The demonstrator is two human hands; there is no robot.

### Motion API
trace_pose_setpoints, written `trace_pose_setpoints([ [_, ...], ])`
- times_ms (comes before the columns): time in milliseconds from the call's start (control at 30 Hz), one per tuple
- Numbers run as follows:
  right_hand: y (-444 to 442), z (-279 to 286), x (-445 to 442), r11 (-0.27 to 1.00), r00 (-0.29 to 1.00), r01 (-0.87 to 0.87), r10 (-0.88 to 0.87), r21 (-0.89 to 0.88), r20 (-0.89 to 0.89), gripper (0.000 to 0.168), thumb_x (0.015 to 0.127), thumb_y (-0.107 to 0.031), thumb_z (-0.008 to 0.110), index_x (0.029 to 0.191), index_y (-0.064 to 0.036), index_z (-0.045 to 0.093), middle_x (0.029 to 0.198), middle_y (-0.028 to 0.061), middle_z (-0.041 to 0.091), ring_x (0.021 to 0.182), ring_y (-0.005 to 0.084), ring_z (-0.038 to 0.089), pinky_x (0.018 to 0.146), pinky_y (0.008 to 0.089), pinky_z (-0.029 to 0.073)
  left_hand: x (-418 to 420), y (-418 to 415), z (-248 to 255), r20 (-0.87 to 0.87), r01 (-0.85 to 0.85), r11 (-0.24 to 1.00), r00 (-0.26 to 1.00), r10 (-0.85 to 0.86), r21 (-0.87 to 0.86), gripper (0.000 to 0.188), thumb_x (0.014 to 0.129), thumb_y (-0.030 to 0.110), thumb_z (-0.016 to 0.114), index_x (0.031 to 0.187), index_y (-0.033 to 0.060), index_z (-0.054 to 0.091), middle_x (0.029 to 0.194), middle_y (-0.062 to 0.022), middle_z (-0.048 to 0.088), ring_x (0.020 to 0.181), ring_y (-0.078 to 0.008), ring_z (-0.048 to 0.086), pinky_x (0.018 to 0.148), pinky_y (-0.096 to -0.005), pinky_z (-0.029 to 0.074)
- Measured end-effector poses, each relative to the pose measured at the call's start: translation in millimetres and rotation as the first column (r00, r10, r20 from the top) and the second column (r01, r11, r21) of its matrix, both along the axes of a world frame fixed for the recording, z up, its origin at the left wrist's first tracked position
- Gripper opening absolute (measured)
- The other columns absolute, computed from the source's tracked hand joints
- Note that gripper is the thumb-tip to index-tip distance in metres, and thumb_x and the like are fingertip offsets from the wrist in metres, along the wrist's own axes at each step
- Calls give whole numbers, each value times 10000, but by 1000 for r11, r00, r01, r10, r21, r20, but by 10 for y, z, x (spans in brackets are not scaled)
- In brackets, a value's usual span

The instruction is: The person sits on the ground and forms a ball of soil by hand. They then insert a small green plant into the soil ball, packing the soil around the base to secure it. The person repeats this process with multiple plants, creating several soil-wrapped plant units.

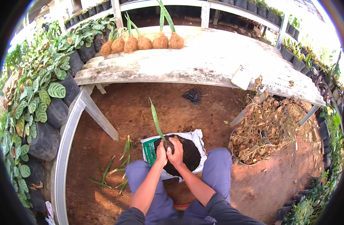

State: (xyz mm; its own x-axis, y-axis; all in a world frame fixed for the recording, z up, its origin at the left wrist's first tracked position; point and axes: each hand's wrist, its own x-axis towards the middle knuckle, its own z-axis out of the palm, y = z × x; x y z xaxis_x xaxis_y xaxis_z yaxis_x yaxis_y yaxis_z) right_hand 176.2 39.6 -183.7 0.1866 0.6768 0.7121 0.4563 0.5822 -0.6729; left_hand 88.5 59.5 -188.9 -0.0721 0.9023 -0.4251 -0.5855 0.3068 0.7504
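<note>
Both of my hands meet around the base of a snake plant [155, 117], over a white sack [198, 137] rolled open on the ground between my knees. Dark soil [192, 153] fills the sack. My left hand [161, 154] wraps the plant's lower end from the left. Cupped against it from the right is my right hand [176, 152], its fingers curled towards the base. The single green leaf rises upright, leaning left. What lies between my palms is mostly hidden. Loose snake plant cuttings [105, 173] are scattered on the earth left of my knee.
Several fibre-wrapped root balls with leaves [160, 41] line the far side of a weathered corrugated table [149, 70]. A phone-like white object [241, 77] lies near its front edge. Dried plants [262, 126] fill a tub at right. Black plastic [192, 96] lies ahead; potted plants [56, 90] flank the left.
</note>
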Motion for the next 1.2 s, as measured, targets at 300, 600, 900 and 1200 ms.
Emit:
trace_pose_setpoints([
  [300, 52, 175, 4, 989, 978, -146, 146, 7, -147, 423, 980, -316, 474, 1219, 23, 558, 1205, 226, 592, 1113, 393, 582, 967, 447, 459, -32, -83, 446, 267, 88, 993, 958, -106, 78, 447, 966, 512, 485, 1045, 96, 629, 952, -26, 665, 888, -160, 639, 805, -319, 518],
  [600, 57, 128, 33, 997, 979, -80, 83, 19, -187, 463, 1005, -375, 420, 1083, 47, 594, 1090, 232, 638, 1024, 376, 631, 919, 436, 483, 10, -105, 286, 59, 217, 945, 970, -238, 244, 285, 981, 308, 571, 1135, 71, 605, 993, -11, 619, 896, -118, 602, 781, -267, 506],
  [900, 23, 120, -1, 992, 933, -96, 62, -78, -355, 411, 1000, -294, 395, 1040, 48, 620, 1038, 196, 668, 994, 309, 647, 897, 390, 486, -49, -78, 308, 173, 208, 969, 958, -229, 131, 400, 986, 472, 498, 1062, 96, 611, 979, -29, 660, 924, -164, 641, 832, -328, 517],
  [1200, 44, 104, -53, 909, 867, -349, 220, -229, -447, 437, 994, -294, 381, 1201, 28, 590, 1142, 185, 659, 1117, 273, 611, 981, 359, 440, -145, -31, 271, 184, 140, 985, 970, -157, 105, 331, 918, 403, 622, 1084, 117, 611, 965, -26, 656, 877, -155, 650, 774, -326, 539],
])
